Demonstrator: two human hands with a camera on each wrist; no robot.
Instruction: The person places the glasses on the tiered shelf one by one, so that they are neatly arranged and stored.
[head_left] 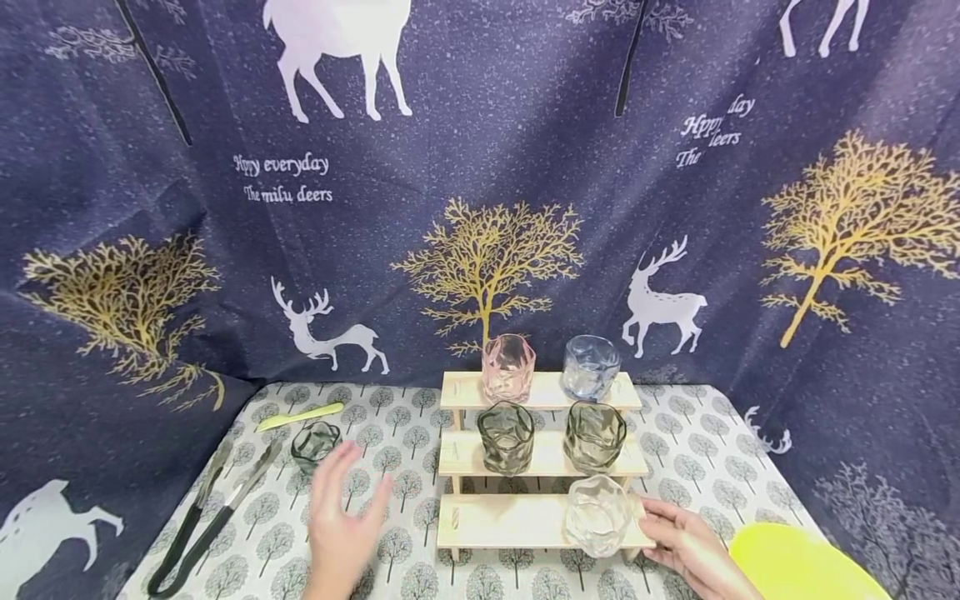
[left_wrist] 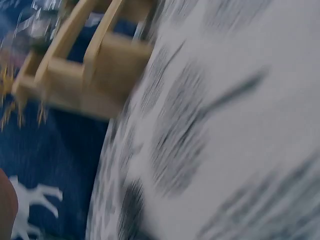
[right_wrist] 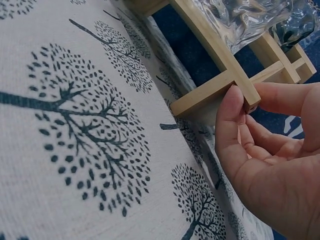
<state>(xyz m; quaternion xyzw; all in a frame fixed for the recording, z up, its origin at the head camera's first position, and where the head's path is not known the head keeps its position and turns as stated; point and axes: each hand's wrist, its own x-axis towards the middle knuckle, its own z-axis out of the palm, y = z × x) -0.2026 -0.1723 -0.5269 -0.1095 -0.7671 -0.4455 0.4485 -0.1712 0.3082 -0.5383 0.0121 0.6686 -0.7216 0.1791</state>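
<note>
A three-tier wooden shelf (head_left: 510, 521) stands in the middle of the head view. My right hand (head_left: 686, 542) pinches the right end of its lowest board between thumb and fingers, as the right wrist view shows closely. A clear glass (head_left: 597, 515) sits on that tier beside the hand. Two dark grey glasses (head_left: 506, 437) are on the middle tier, with a pink glass (head_left: 508, 368) and a blue glass (head_left: 591, 367) on top. My left hand (head_left: 341, 521) hovers with fingers spread, just in front of another dark glass (head_left: 315, 442), holding nothing.
Black-handled tongs (head_left: 213, 492) lie at the left of the table, and a yellow-green strip-like utensil (head_left: 300, 416) behind the lone glass. A bright yellow rounded object (head_left: 802, 562) is at the lower right. A dark deer-print cloth (head_left: 480, 167) hangs behind the tree-patterned tablecloth (head_left: 405, 500).
</note>
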